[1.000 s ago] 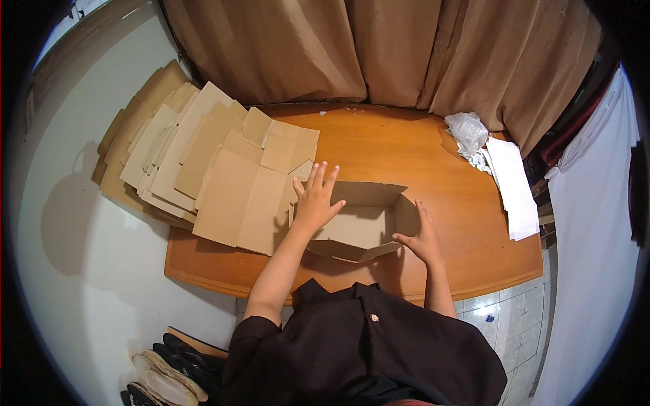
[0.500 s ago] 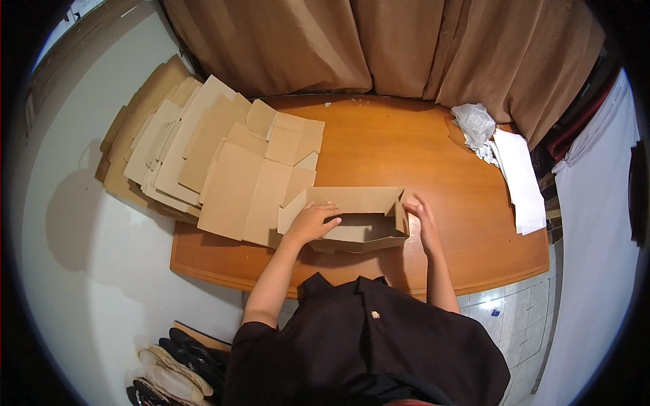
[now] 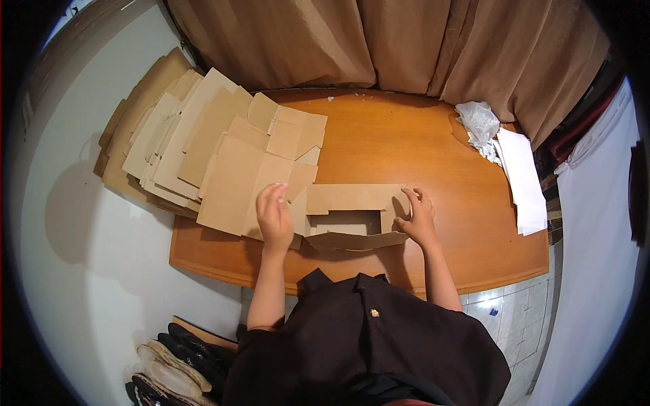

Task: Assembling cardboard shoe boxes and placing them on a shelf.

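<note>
Two bare hands, head view, flank a partly folded cardboard box (image 3: 344,201) set near the front edge of a wooden table (image 3: 399,145). Open tabletop extends behind the box and to its right; on the left, room is limited by overlapping flattened cardboard sheets (image 3: 233,176), which reach the box's left end. The left hand (image 3: 274,220) stands raised at that end, its fingers extended, loosely together, gripping nothing visible. The right hand (image 3: 420,220) curves about the right end, thumb and fingers apart; whether they pinch the board cannot be told. The box is brown, matte and oblong, with creased flaps partly covering a rectangular opening. The table is smooth, glossy and orange-brown. At its far right lie a crumpled translucent plastic bag (image 3: 479,122) and white paper sheets (image 3: 523,179). A pleated brown curtain (image 3: 406,47) bounds the far edge.
</note>
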Action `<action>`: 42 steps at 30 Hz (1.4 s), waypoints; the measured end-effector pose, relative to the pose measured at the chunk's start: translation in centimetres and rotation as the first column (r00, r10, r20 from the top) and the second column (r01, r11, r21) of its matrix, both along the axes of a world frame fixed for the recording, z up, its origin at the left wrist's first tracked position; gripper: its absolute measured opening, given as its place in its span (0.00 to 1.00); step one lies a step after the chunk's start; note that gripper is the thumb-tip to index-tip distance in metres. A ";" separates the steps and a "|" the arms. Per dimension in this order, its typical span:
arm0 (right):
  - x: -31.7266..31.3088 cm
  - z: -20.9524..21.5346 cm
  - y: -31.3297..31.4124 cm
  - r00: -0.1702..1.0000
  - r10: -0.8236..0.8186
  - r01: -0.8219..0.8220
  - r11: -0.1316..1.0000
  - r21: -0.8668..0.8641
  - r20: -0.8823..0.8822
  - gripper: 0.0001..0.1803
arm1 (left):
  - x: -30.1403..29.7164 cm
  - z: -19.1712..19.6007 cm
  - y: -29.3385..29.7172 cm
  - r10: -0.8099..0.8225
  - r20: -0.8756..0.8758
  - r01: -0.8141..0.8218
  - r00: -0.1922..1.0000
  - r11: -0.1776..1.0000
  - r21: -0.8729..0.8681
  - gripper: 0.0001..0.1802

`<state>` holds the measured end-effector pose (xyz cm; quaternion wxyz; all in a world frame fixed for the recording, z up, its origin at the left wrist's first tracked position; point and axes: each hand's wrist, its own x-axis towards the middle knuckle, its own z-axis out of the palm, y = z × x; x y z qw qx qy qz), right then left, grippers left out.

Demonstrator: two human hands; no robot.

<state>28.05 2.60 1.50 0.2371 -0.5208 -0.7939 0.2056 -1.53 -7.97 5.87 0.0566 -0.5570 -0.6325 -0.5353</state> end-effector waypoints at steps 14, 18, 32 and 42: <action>-0.5 -1.2 0.1 0.964 -0.121 0.148 0.984 -0.100 0.236 0.45 | -1.6 -7.4 1.3 -0.069 0.767 0.285 0.638 0.946 -0.152 0.27; -1.3 -0.4 -0.2 0.950 -0.152 0.189 0.975 -0.115 0.273 0.47 | -1.0 -7.7 1.2 -0.101 0.759 0.343 0.643 0.925 -0.167 0.29; -3.7 -0.6 0.6 0.893 -0.181 0.253 0.959 -0.126 0.413 0.62 | 0.6 -8.1 3.1 -0.163 0.332 0.342 0.929 0.722 -0.601 0.61; 0.4 -4.4 2.1 0.884 -0.185 0.039 0.944 -0.327 -0.429 0.41 | 1.2 -7.5 3.8 -0.076 0.190 0.192 0.979 0.662 -0.725 0.65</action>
